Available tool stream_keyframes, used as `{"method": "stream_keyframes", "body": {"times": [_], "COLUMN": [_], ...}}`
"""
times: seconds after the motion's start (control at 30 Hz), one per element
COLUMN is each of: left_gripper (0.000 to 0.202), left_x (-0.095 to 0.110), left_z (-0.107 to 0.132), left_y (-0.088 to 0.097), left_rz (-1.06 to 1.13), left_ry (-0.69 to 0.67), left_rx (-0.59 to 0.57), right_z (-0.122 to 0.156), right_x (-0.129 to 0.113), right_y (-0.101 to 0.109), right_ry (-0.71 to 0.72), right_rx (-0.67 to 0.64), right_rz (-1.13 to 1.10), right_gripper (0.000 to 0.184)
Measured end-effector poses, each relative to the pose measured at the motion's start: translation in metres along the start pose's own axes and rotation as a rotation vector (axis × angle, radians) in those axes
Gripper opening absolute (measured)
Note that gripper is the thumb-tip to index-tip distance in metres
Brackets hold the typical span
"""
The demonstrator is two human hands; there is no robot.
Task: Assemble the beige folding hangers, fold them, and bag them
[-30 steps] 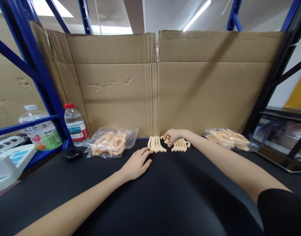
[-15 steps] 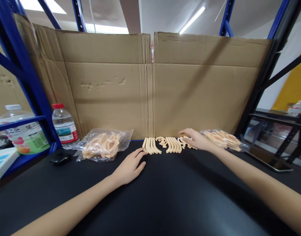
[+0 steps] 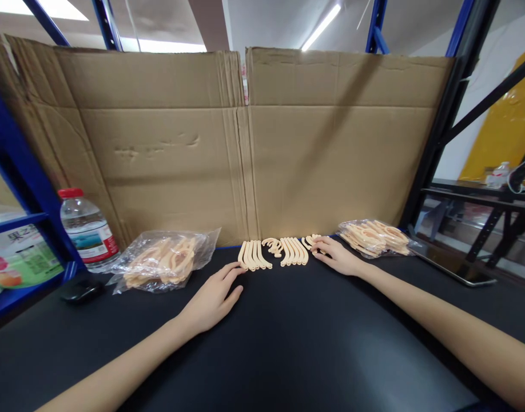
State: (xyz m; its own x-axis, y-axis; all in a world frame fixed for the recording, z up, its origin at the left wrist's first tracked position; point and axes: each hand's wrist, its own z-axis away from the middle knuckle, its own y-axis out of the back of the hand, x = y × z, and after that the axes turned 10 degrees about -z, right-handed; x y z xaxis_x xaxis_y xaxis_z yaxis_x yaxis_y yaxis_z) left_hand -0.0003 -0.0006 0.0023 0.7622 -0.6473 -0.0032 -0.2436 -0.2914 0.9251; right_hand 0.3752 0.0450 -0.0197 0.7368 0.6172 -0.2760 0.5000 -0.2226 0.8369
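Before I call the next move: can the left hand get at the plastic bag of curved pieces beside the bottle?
Probably yes. The left hand lies open on the black mat, and the bag sits to its left with only bare mat between; nothing blocks the way.

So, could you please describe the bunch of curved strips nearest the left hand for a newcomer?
Follow the seam of the cardboard wall down to the black table, where beige curved strips lie in a line. The bunch is the leftmost group, just ahead of the left hand. Unlike the bag further left, it lies bare, strips neatly side by side.
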Motion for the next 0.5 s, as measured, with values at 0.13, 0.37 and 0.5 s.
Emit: {"method": "stream_keyframes", "body": {"times": [0.13,0.37,0.5], "left_gripper": [0.033,0.021,0.014], "left_x": [0.000,0.009,0.013], "left_z": [0.000,0.005,0.007], "left_y": [-0.001,0.005,0.009], "left_rz": [0.000,-0.037,-0.035], "left_ry": [0.009,-0.066,-0.097], "left_rx": [-0.024,0.069,0.073], "right_z": [0.001,0.006,0.006], "right_x": [0.002,-0.008,-0.021], "right_y": [-0.002,0.001,0.002], "right_ry": [0.005,0.010,0.048], "right_rx": [0.041,0.230,0.247], "right_rz": [-0.006,0.026,0.040], "right_gripper": [0.026,0.026,0.025]}}
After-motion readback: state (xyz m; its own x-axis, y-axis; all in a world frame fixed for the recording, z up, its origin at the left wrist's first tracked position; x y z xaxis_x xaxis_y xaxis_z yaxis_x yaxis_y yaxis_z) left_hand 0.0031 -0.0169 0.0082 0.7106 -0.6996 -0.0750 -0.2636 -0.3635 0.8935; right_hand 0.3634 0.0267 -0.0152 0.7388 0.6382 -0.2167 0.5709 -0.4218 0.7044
